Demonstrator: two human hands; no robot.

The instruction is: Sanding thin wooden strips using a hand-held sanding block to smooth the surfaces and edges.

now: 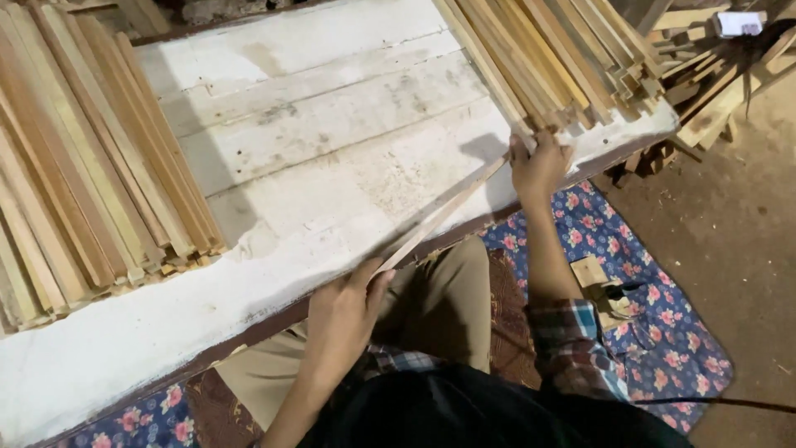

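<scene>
Stacks: I count two heaps of wooden slats on the table — the left stack [83,158] fills the left side, the right stack [555,58] lies at the far right corner, its cut ends toward me.
Loose slat: one thin slat [439,216] lies slantwise across the near edge, running from near centre up toward the right stack.
Left hand: my left hand [344,311] sits at the near end of the loose slat, fingers curled round it — clasped on the wood, thumb on top.
Right hand: my right hand [539,166] is at the far end of the same slat, just under the cut ends of the right stack. Fingers look bent, touching the stack's ends; whether they pinch the slat I cannot tell.
Table: one white, scuffed plank table [332,141]; its near edge runs diagonally from lower left to upper right.
Open room: the middle of the top between the two stacks is bare boards, wide enough to swing the slat.
Floor: one blue flowered cloth [663,332] lies under my legs at the near right, with a small wooden block [590,272] on it.
Far right: a jumble of offcuts [713,75] on the ground beyond the table's corner.
</scene>
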